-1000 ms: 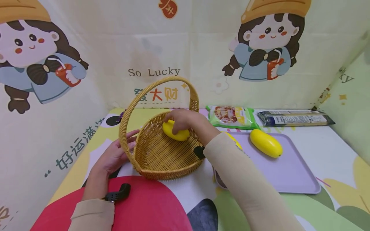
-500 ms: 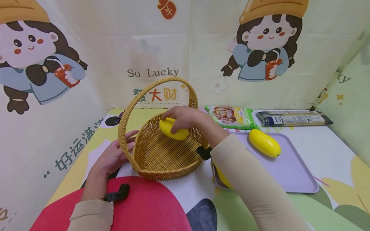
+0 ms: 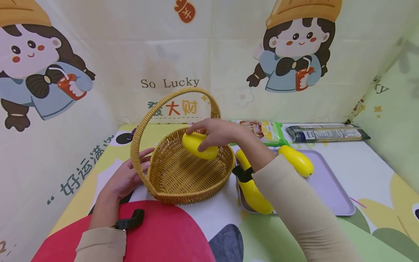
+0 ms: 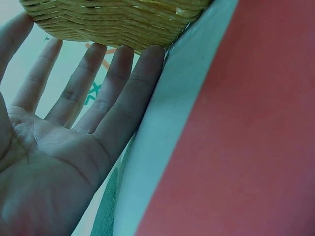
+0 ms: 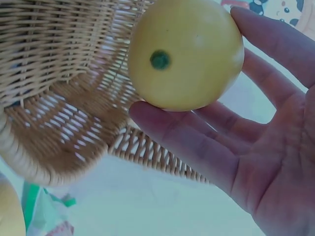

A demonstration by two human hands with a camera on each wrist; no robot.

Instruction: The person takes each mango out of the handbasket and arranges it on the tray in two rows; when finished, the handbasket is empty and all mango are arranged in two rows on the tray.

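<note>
A yellow oblong fruit (image 3: 200, 146) is gripped by my right hand (image 3: 217, 134) inside the wicker basket (image 3: 193, 174), near its back right wall. In the right wrist view, thumb and fingers hold the sides of the fruit (image 5: 187, 54), and its green stem end faces the camera. Whether the fruit touches the basket floor cannot be told. My left hand (image 3: 127, 176) stands by the basket's left side, under the tall handle (image 3: 139, 138). With fingers nearly straight, the left hand (image 4: 64, 147) touches the woven wall (image 4: 118, 22) at its fingertips.
Right of the basket, a lilac tray (image 3: 330, 189) holds a yellow fruit (image 3: 296, 161). More yellow fruit (image 3: 256, 198) shows at its left end, partly behind the right wrist. Behind stand a green-edged food packet (image 3: 265, 133) and a long dark-wrapped package (image 3: 327, 133).
My right hand has shifted slightly right with the fruit in the basket. The right forearm has moved right, uncovering yellow fruit at the tray's left end. My left hand stays at the basket.
</note>
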